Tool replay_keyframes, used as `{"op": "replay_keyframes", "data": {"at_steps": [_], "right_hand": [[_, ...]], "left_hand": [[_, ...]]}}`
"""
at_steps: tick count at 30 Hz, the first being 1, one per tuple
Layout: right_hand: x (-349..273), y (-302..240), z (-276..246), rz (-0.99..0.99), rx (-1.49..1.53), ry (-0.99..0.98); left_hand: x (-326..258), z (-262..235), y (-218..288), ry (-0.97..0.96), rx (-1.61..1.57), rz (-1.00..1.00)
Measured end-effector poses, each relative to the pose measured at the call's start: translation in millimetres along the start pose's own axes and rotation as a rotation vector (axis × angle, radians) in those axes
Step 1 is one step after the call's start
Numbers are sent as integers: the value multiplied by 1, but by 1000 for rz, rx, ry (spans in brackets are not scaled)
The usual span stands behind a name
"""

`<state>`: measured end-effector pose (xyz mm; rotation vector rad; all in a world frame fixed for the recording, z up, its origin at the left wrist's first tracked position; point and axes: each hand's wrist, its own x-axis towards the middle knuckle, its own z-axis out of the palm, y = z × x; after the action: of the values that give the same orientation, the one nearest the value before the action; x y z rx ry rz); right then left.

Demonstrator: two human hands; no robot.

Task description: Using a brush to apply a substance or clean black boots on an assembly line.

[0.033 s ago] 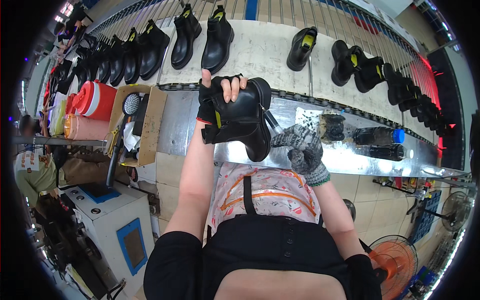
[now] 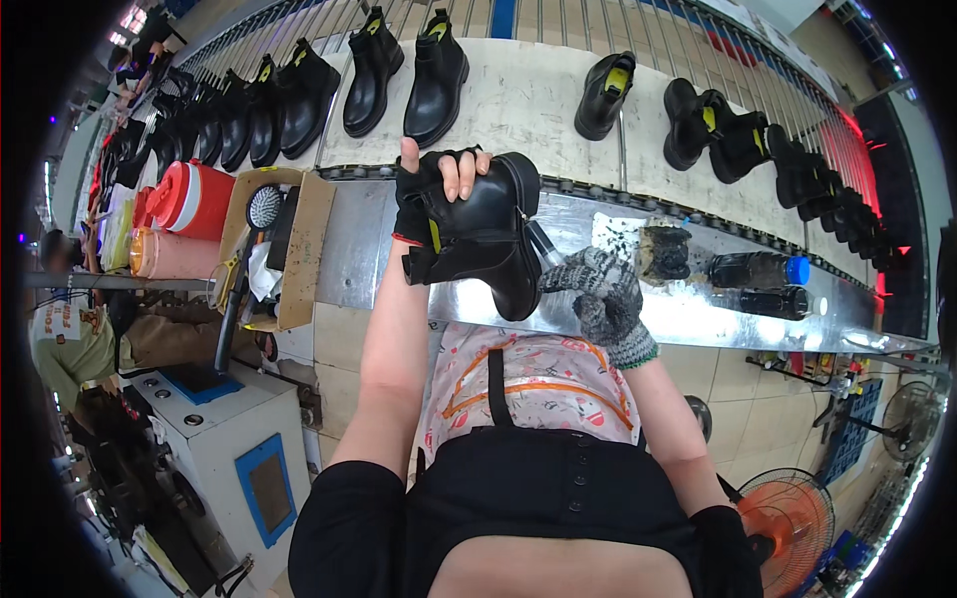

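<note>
Boot [image 2: 474, 214] is up off the counter [image 2: 364, 244], gripped by the fingers of the left hand [image 2: 444, 189], which wrap over its upper with the thumb standing clear; black fingerless glove. Fingers of the right hand [image 2: 603, 304], in a grey marled knit glove, close around a slim grey tool [image 2: 543, 244] whose far end meets, or nearly meets, the sole edge; contact cannot be confirmed. Judged mid-process: piece in hand, tool at the edge, boot not set down. How much of the edge is done cannot be read; nor can it be told whether the boots [image 2: 436, 80] standing on the pale belt [image 2: 523, 105], beyond the left fingers, are treated or waiting. A lone boot [image 2: 604, 95] stands beyond the right fingers, a further row [image 2: 688, 125] off to their right. Materials: held upper smooth, black, leather-like with soft sheen; yellow-green lining shows near the left wrist; sole edge curves toward the right fingers. Counter is bright, reflective metal. Just right of the right fingers: a dark-smeared white sheet [image 2: 615, 234] and a rough, blackened, spongy-looking block [image 2: 665, 254]. Farther right: two dark glossy cylindrical bottles, one blue-capped [image 2: 743, 270], one pale-capped [image 2: 773, 302], lying on their sides or foreshortened, unclear which.
</note>
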<state>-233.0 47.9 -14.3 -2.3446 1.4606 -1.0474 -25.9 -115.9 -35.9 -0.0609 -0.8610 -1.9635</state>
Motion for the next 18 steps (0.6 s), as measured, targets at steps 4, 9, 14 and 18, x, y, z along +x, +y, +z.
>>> {"op": "replay_keyframes", "data": {"at_steps": [4,9,14,18], "right_hand": [[-8,12,22,46,145,-88],[-7,14,14,51,341,-75],[-23,22,3,174,475,-248],[-39,25,2,288,554,-266]], "left_hand": [[-4,-17,5,3,-40,53],[-8,-29,10,19,-22,67],[-10,-32,10,111,-51,47],[-10,-47,11,161,-19,24]]}}
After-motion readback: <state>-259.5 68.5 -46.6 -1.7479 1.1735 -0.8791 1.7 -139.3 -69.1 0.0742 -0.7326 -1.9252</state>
